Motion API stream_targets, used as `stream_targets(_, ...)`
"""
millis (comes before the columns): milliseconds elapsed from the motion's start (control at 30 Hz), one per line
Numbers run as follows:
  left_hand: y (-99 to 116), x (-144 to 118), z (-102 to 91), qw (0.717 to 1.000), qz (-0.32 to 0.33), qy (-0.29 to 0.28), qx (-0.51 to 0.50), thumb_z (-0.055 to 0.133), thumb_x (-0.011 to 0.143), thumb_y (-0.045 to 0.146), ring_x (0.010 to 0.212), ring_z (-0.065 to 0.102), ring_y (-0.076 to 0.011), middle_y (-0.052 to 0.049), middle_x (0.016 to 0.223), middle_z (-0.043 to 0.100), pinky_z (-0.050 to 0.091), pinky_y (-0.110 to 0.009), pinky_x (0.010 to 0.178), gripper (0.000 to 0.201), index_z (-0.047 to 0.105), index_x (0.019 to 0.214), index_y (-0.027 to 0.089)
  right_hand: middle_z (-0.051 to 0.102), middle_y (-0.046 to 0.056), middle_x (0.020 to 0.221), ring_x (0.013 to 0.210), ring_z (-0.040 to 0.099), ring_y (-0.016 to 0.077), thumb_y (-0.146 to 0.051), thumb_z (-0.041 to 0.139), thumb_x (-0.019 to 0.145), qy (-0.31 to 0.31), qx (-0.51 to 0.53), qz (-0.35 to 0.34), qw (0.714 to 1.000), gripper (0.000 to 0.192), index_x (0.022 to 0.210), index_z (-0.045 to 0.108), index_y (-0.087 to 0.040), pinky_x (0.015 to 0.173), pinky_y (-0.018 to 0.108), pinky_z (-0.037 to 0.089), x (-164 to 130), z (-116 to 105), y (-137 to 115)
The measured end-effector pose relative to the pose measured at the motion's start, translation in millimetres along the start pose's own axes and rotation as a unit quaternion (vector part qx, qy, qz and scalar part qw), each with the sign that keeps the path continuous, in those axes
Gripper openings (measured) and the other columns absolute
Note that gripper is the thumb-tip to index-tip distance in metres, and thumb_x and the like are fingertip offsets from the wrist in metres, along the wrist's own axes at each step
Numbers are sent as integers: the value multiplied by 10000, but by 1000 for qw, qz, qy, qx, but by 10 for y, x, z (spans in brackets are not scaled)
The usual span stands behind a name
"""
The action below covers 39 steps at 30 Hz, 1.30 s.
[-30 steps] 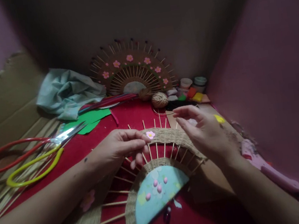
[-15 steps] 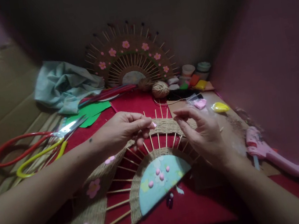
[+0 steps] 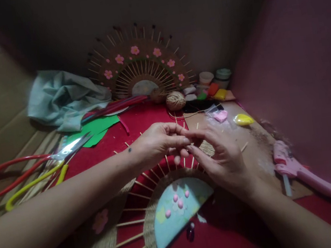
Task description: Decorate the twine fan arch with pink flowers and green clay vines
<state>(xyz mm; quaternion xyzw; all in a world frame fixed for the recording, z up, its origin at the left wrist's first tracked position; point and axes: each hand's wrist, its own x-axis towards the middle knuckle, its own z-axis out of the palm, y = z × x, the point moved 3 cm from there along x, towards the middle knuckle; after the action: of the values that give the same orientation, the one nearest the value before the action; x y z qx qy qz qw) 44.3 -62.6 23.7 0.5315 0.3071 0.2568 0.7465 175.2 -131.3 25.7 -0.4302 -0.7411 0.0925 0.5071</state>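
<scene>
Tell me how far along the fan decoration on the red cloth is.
Done: the twine-woven fan has its blue centre with pink dots, and pink flowers on the left band. In hand: the left hand and right hand meet fingertip to fingertip over the top band; what they pinch is hidden. Left: the rest of the band looks bare, unlike the flowered fan behind.

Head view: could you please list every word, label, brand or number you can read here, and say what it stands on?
None can be read.
The small jars by the back wall show no legible label; they are too small and dim.
The pink glue gun and the scissors show no readable marking.
</scene>
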Motion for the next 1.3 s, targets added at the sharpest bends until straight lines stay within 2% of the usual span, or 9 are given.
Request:
stream_targets(167,1,50,-24,1000,-2,11,24,654,750,86,472,621,-134,-18,600,644,479,-207,400,183,555,902,111,628,16,816,750,595,138,-160,588,854,-3,-5,48,999,84,904,628,-214,697,297,487,32,9,74)
stream_targets(367,120,104,-51,994,6,-25,104,652,784,193,535,643,-152,-40,658,661,475,-227,440,175,562,915,118,655,13,788,734,611,145,-251,624,829,-18,93,196,976,57,832,659,-206,701,299,498,54,18,233)
stream_targets(433,195,146,-121,981,27,0,195,626,799,218,558,630,-138,-33,677,653,467,-225,468,132,593,879,119,659,13,792,733,611,145,-263,654,801,2,139,255,957,74,840,663,-200,681,290,502,56,2,289)
stream_targets(567,247,328,-351,926,70,50,368,602,778,215,652,600,-118,-20,727,648,468,-223,594,110,642,815,119,648,2,798,685,588,119,-266,696,753,67,162,337,925,149,882,668,-196,620,253,491,62,-80,413)
stream_targets(667,134,514,-519,902,54,25,427,598,742,221,716,610,-139,-19,789,674,470,-233,645,141,648,841,134,627,-5,764,660,571,114,-294,675,766,90,149,337,925,203,944,679,-198,613,253,482,75,-138,499)
stream_targets(800,16,662,-634,885,64,34,460,624,693,211,730,605,-156,-11,785,665,442,-233,642,197,643,881,156,585,-25,689,615,548,105,-308,642,788,95,139,330,929,165,913,667,-203,602,249,472,76,-172,555)
stream_targets(1000,1,706,-489,866,93,-17,490,549,781,232,794,591,-159,-32,886,653,420,-234,686,370,581,1142,156,576,-30,680,575,524,94,-296,657,772,93,152,340,924,124,845,620,-204,526,223,449,52,-138,556)
stream_targets(1100,-4,764,-413,865,64,-53,495,558,780,254,711,560,-156,-13,802,628,391,-227,613,470,527,1235,140,572,-33,682,563,521,89,-297,660,770,90,169,358,914,131,846,612,-203,500,216,442,34,-102,572)
stream_targets(1300,21,885,-419,870,-12,-51,490,670,706,375,666,554,-167,5,715,623,346,-223,549,507,594,1165,172,584,-32,683,557,531,84,-275,677,754,97,186,380,901,142,850,613,-192,508,214,446,14,-77,583)
